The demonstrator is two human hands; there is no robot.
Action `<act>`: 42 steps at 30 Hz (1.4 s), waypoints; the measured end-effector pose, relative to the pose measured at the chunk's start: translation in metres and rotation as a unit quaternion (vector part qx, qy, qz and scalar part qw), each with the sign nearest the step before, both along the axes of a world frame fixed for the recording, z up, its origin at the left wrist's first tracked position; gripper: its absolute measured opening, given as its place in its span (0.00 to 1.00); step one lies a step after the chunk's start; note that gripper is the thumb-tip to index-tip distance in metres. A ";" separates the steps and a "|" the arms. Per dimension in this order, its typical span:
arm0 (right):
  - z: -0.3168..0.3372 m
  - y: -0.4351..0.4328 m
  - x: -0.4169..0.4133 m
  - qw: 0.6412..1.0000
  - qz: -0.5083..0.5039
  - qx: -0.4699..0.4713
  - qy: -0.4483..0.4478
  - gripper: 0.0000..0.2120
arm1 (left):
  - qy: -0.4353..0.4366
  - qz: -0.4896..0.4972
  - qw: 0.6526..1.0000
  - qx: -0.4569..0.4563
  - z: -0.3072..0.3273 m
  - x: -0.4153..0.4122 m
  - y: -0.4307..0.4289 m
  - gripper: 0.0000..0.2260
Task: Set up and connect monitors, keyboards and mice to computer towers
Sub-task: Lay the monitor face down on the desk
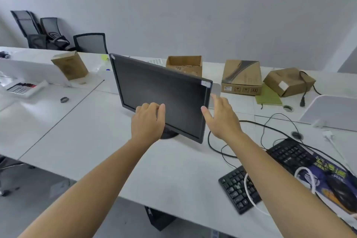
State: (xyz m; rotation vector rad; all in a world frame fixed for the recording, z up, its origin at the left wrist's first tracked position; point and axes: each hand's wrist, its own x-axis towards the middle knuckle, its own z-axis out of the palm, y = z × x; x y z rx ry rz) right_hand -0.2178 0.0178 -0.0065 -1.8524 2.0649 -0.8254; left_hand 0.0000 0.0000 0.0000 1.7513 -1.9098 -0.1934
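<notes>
A tray of markers [23,87] is seen far left on the white desk [81,137], with a tilted cardboard box [70,65] just behind it. The monitor [162,92] is parked mid-desk on a round black base, turned at an angle. It's a black-bezelled flat panel, the screen is dark, and a bit of film is stuck at each top corner. The left hand [147,120] is laid over the lower left of the screen with fingers loosely bent and nothing actually gripped. The right hand [222,116] is spread wide at the panel's right edge, thumb in front, fingers blurred beyond it, not clamped on. Further right, black cables [251,122] are trailed across the desk and a black keyboard [238,189] is left near the front edge.
</notes>
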 end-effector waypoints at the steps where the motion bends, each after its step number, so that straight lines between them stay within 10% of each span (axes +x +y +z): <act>1: -0.002 -0.011 0.004 0.999 -0.016 0.001 -0.033 0.31 | 0.016 0.008 1.000 -0.004 -0.002 0.005 -0.013 0.16; 7: -0.014 -0.073 0.033 0.956 -0.116 -0.010 -0.271 0.35 | 0.001 -0.023 0.998 -0.062 -0.014 0.025 -0.114 0.20; 12: -0.008 -0.119 0.058 0.822 -0.247 -0.027 -0.513 0.34 | -0.070 -0.102 0.989 -0.083 -0.005 0.038 -0.199 0.24; 19: -0.009 -0.158 0.075 0.707 -0.419 -0.075 -0.565 0.50 | -0.087 -0.176 0.980 -0.040 -0.011 0.047 -0.280 0.29; 32: 0.009 -0.124 0.092 0.666 -0.413 -0.006 -0.621 0.20 | -0.005 -0.098 0.994 -0.046 -0.017 0.051 -0.232 0.17; 37: 0.007 -0.059 0.101 0.648 -0.357 0.005 -0.673 0.07 | 0.095 -0.069 0.988 -0.097 -0.035 0.065 -0.151 0.15; 42: -0.008 0.003 0.114 0.575 -0.318 -0.050 -0.752 0.05 | 0.361 0.093 0.922 -0.107 -0.029 0.097 -0.094 0.40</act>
